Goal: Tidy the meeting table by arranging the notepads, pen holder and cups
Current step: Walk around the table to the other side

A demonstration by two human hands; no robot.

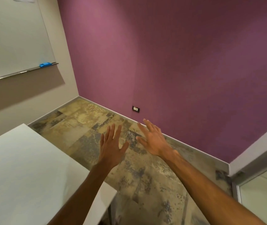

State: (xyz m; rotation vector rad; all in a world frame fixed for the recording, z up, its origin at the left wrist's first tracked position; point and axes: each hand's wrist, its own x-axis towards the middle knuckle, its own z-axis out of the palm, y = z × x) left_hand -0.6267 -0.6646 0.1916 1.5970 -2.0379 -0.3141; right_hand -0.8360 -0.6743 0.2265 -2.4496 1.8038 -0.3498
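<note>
My left hand (111, 146) and my right hand (152, 140) are stretched out in front of me over the floor, palms down, fingers spread, holding nothing. The white meeting table (24, 168) fills the lower left, and my left forearm crosses its right corner. No notepads, pen holder or cups are in view.
A whiteboard (12, 38) with a blue eraser (45, 64) on its ledge hangs on the left wall. A purple wall with a socket (136, 109) stands ahead. A glass door frame (259, 176) is at the right. Mottled carpet (145, 184) covers the floor.
</note>
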